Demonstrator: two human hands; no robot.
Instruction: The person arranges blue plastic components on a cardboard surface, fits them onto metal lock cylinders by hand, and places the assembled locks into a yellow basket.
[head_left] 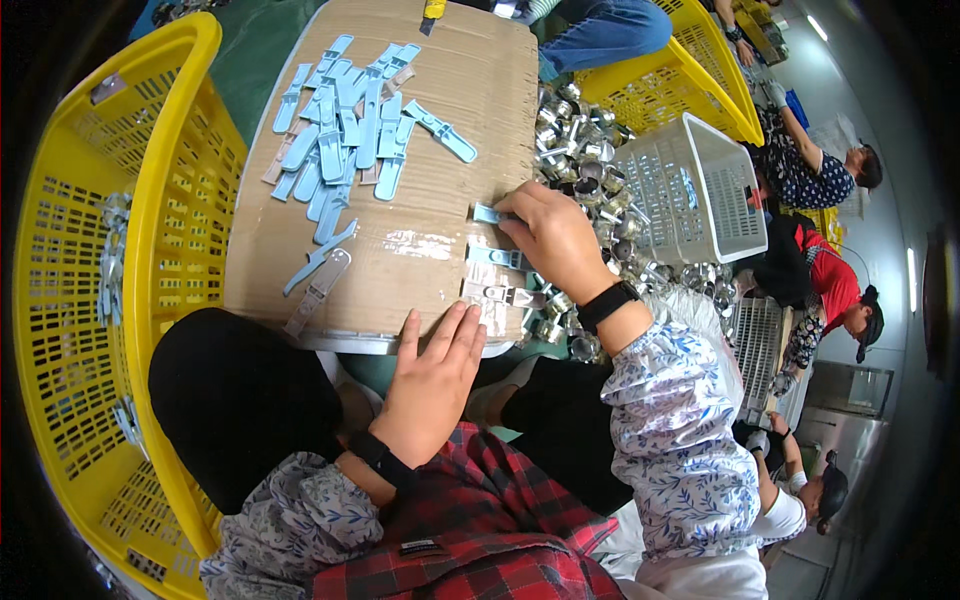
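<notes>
My right hand [555,235] is closed, thumb and fingers pinching the end of a light-blue plastic handle [486,213] at the right side of the cardboard [420,205]. Below it lie another blue handle [490,256] and a grey handle [490,291], roughly side by side, their right ends over the edge. My left hand [432,375] rests at the near edge of the cardboard, its fingers stretched out and holding nothing. Farther left is a loose pile of blue handles [368,120] mixed with a few greyish ones. A single grey handle [320,290] lies nearer me.
Shiny metal cups [590,180] are heaped right of the cardboard, beside a white basket [700,190]. A yellow basket [165,150] stands close on the left, another yellow basket [690,70] beyond. A yellow utility knife [433,12] lies at the far edge. Several co-workers sit to the right.
</notes>
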